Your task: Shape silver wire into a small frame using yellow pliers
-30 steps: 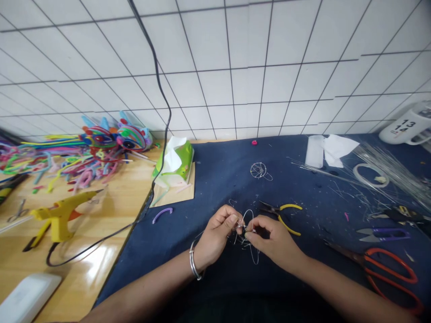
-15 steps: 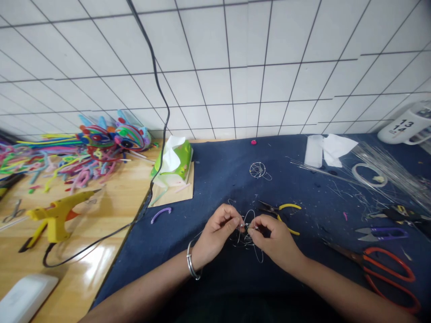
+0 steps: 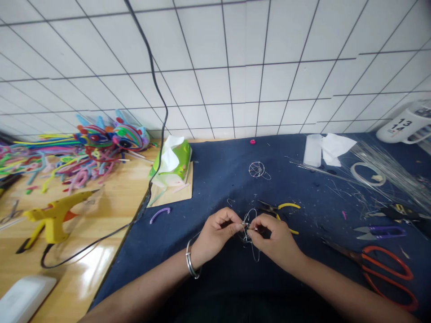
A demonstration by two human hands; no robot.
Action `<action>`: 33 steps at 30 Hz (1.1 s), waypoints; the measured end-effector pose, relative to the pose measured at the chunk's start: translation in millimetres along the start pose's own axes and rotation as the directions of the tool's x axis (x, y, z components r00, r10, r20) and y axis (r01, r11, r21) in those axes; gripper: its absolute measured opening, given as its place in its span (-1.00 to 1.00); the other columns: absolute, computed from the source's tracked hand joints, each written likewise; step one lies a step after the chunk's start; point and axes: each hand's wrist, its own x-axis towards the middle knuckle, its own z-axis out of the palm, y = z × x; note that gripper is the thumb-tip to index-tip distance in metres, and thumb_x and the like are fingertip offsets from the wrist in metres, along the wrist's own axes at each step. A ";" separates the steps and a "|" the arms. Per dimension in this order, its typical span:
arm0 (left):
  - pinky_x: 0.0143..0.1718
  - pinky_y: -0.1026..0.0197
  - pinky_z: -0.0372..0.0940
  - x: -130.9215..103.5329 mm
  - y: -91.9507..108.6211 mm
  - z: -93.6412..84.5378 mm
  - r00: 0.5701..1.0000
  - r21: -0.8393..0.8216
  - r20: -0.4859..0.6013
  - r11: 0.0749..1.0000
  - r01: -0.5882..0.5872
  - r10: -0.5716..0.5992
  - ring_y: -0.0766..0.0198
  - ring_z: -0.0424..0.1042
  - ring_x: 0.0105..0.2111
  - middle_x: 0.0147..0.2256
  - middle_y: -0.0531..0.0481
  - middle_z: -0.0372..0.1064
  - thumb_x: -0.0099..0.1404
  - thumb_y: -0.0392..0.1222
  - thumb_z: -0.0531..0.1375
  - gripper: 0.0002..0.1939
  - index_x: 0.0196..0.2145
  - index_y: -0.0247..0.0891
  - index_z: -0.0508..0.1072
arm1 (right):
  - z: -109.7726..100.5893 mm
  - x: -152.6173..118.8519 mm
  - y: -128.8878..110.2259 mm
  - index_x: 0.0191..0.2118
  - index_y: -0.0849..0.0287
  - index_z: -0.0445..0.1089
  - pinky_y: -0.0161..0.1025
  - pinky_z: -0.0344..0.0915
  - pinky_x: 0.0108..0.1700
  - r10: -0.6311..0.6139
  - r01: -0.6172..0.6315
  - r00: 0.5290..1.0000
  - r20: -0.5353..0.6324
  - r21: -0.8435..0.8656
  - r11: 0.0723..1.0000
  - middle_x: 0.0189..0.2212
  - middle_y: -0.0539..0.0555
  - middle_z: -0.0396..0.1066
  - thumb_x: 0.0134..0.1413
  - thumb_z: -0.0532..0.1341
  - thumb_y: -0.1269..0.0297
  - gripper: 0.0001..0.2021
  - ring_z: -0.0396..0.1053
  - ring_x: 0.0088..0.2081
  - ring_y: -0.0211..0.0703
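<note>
My left hand (image 3: 220, 233), with a silver bracelet at its wrist, pinches thin wire on the left side of a small tangled wire piece (image 3: 248, 237). Close beside it, my right hand (image 3: 272, 235) pinches the same piece from the right. Loops of the wire stick out above and below the fingertips. Yellow-handled pliers (image 3: 288, 206) lie just behind my right hand, partly hidden by it. Farther back on the dark blue cloth (image 3: 215, 179) rests a small round wire frame (image 3: 257, 169).
Orange-handled scissors (image 3: 387, 264), purple snips (image 3: 387, 232) and straight wires (image 3: 397, 175) lie at right. A mug (image 3: 406, 123) stands back right. At left are a tissue pack (image 3: 183, 161), a yellow glue gun (image 3: 55, 217) with its cord, and colourful pipe cleaners (image 3: 84, 172).
The wire piece has turned slightly between my fingers, and its lower loop has shifted a little left. My left fingertips have tilted slightly. Both hands keep their pinch.
</note>
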 end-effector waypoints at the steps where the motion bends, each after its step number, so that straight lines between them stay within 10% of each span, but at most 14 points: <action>1: -0.36 0.27 0.19 -0.1 0.1 0.3 1.000 -0.008 -0.003 1.000 0.003 -0.003 0.34 0.28 -0.43 -0.45 0.00 0.33 0.17 -0.26 0.20 -0.90 -0.41 -0.35 0.34 | 0.2 -0.1 0.1 -0.49 0.15 0.30 -0.32 0.19 -0.39 -0.007 0.007 1.000 0.001 -0.001 1.000 -0.54 -0.05 0.30 -0.08 0.13 0.43 -0.93 0.26 -0.47 -0.29; 22: -0.32 0.26 0.18 -0.5 -1.0 6.6 0.997 -0.314 -0.024 0.947 0.066 -0.078 0.34 0.32 -0.43 -0.47 0.02 0.33 0.14 -0.34 0.21 -0.89 -0.46 -0.32 0.29 | -3.2 3.3 2.1 -0.49 0.12 0.27 -0.28 0.19 -0.32 -0.151 0.152 0.987 0.050 -0.019 0.988 -0.51 -0.04 0.25 -0.13 0.11 0.52 -0.87 0.25 -0.41 -0.26; 33: -0.29 0.23 0.18 0.5 -3.1 5.8 0.999 -0.219 -0.028 0.975 0.040 -0.047 0.31 0.31 -0.41 -0.45 -0.01 0.34 0.16 -0.26 0.20 -0.88 -0.44 -0.33 0.31 | -1.2 1.5 3.4 -0.46 0.13 0.27 -0.29 0.20 -0.31 -0.088 0.089 0.996 -0.007 0.057 0.994 -0.45 -0.02 0.28 -0.09 0.12 0.50 -0.89 0.25 -0.38 -0.26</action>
